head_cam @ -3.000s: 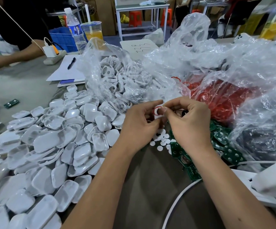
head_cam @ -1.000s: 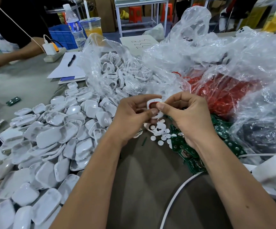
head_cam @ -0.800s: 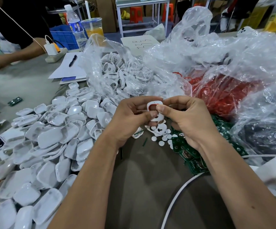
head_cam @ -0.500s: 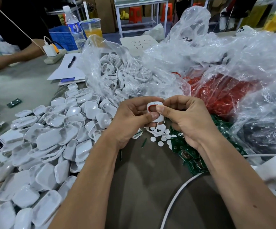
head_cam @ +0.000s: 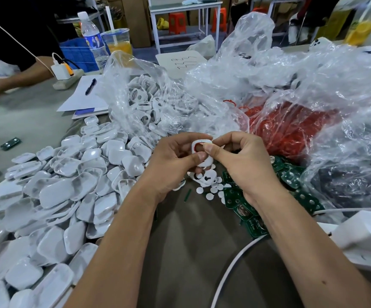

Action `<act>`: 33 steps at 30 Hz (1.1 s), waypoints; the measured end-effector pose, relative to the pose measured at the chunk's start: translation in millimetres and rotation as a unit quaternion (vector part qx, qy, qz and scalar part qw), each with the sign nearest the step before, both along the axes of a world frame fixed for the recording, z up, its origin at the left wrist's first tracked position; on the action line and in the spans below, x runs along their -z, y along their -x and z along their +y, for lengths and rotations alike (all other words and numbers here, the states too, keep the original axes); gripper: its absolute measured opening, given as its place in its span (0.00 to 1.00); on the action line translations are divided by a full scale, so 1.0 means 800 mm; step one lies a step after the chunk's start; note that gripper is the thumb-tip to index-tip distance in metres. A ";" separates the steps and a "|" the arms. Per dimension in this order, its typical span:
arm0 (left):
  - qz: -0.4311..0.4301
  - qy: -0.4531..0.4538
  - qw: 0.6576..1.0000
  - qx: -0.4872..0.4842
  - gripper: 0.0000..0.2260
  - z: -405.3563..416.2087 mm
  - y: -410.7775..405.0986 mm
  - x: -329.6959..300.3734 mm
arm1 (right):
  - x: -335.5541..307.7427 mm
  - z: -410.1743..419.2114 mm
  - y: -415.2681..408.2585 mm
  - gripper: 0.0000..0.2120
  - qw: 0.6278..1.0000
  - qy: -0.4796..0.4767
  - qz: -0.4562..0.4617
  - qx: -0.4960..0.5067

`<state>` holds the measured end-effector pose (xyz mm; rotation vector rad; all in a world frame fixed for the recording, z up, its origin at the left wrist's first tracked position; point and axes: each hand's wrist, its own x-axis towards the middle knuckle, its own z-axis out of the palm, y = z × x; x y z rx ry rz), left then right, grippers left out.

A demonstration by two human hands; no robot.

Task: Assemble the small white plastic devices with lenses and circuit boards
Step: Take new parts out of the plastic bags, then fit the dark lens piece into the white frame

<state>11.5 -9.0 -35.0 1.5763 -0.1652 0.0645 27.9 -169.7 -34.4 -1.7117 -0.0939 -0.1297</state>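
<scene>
In the head view, a small white housing [head_cam: 203, 152] is pinched between both hands above the middle of the bench [head_cam: 24, 121]. The left hand [head_cam: 171, 161] is curled round its left side, with the thumb pressed on the front face. The right hand [head_cam: 244, 161] is pinching its right edge, and the thumb tip is laid over the opening, where a red ring [head_cam: 195, 146] is seen. Three seconds ago only a thin ring was held between the fingertips; now it is seated in the housing, so this step is judged as nearly done. Since half a second ago almost nothing has moved, which suggests that the part is being pressed home. Whether the ring sits fully flush cannot be told, because the thumbs cover it. Loose white discs [head_cam: 210, 192] and green circuit boards [head_cam: 244, 207] lie just under the hands, and empty white shells [head_cam: 73, 181] are piled toward the left edge.
</scene>
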 end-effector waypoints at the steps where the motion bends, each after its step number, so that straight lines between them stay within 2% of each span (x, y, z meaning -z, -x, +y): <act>1: 0.001 0.002 1.000 -0.007 0.13 0.000 -0.001 0.000 | -0.001 0.000 0.000 0.10 1.000 0.004 0.004 0.000; 3: 0.004 0.001 1.000 -0.025 0.12 0.001 -0.002 0.001 | -0.001 0.000 -0.004 0.13 0.999 -0.012 0.029 -0.007; 7: -0.012 -0.017 0.998 -0.064 0.14 0.000 -0.004 0.002 | 0.001 -0.001 -0.009 0.08 0.995 -0.069 0.068 -0.025; 13: -0.037 0.013 0.992 -0.121 0.10 0.003 -0.008 0.004 | 0.009 0.001 -0.008 0.22 0.997 0.012 0.029 -0.072; 18: -0.028 0.055 0.987 -0.151 0.09 0.005 -0.008 0.003 | 0.008 0.002 -0.006 0.19 0.996 -0.008 -0.025 -0.083; 23: -0.044 0.106 0.985 -0.126 0.08 0.007 -0.007 0.000 | 0.003 0.004 -0.001 0.13 0.995 -0.052 -0.026 -0.082; 27: -0.057 0.082 0.988 -0.121 0.08 0.009 -0.006 -0.002 | 0.001 0.004 0.001 0.09 0.992 -0.098 -0.015 -0.072; 30: -0.050 0.075 0.987 -0.134 0.06 0.011 -0.005 -0.004 | -0.001 0.003 0.003 0.09 0.994 -0.064 -0.040 -0.079; 33: -0.029 0.076 0.989 -0.124 0.07 0.011 -0.004 -0.008 | -0.003 0.004 0.006 0.13 0.992 0.000 -0.115 -0.057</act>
